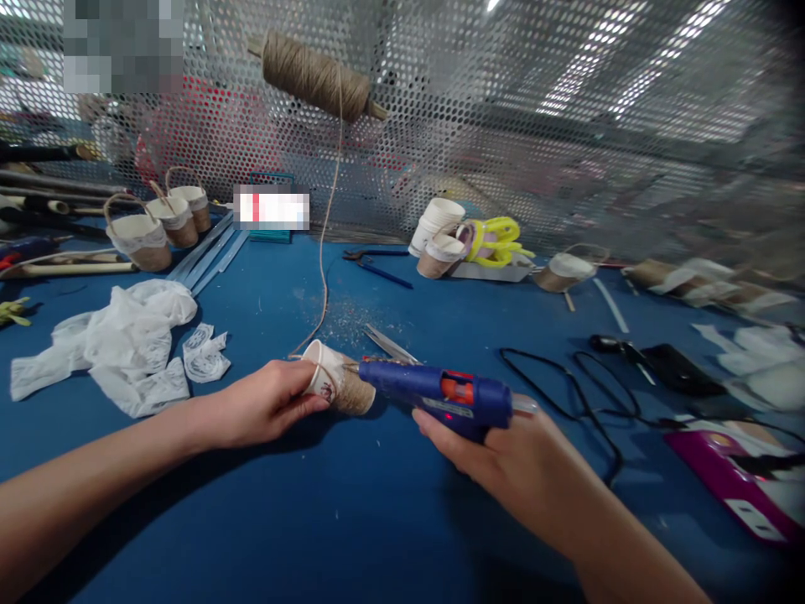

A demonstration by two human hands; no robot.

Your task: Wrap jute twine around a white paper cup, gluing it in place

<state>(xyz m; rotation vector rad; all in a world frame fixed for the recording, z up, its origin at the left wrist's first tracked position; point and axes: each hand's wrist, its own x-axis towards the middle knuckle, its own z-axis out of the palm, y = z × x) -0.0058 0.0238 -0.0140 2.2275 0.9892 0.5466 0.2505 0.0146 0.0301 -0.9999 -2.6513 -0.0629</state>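
My left hand (267,401) grips a small paper cup (336,382) lying on its side; brown twine is wound round its lower half. A strand of twine (328,235) runs from the cup up to a spool (314,77) hanging on the mesh wall. My right hand (503,466) holds a blue glue gun (440,394) with an orange trigger. Its nozzle touches the cup's twine-wrapped side. Both hands rest low over the blue table (352,512).
Scissors (386,342) lie just behind the cup. White lace fabric (126,340) sits at the left, finished cup baskets (157,222) behind it. Stacked cups (437,231), a yellow object (496,239), a black cord (579,394) and a magenta box (735,478) are on the right. Someone sits behind the mesh.
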